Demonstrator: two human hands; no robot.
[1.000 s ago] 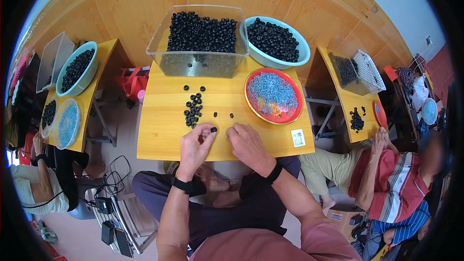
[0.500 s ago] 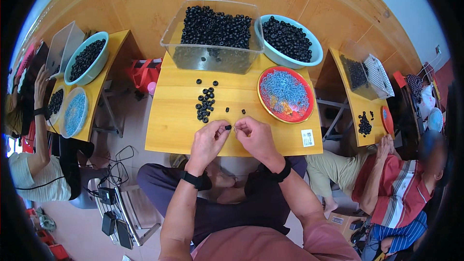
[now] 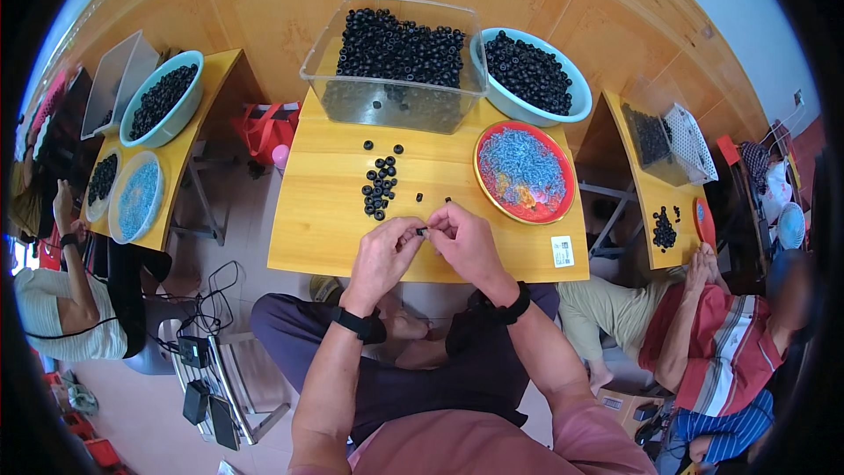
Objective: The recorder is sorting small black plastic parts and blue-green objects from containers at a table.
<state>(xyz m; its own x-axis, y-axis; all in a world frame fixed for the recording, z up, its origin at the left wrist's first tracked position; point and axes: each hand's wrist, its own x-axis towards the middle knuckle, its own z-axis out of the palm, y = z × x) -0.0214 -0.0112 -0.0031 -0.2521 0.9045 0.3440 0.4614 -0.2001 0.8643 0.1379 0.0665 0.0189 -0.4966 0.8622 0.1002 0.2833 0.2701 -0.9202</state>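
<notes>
Over the near edge of the yellow table (image 3: 325,242), my left hand (image 3: 382,255) is closed in a pinch on a small black part (image 3: 422,231). My right hand (image 3: 466,244) is also pinched, its fingertips meeting that part from the other side; whatever they grip is too small to make out. Just beyond my fingers lie a small black piece (image 3: 419,197) and another black piece (image 3: 448,200), partly behind my right hand. A loose group of round black caps (image 3: 380,185) is to the left. On the right, a red dish (image 3: 484,178) holds many small blue-grey pieces.
At the back stand a clear plastic bin (image 3: 387,110) and a light-blue basin (image 3: 580,105), both full of black caps. A white label card (image 3: 562,252) lies at the right edge. People sit at a left table (image 3: 180,180) and a right table (image 3: 659,257).
My hands have come together, and the black part is now between the fingertips of both. The view has shifted slightly. At the left, the other person's raised hand has come down.
</notes>
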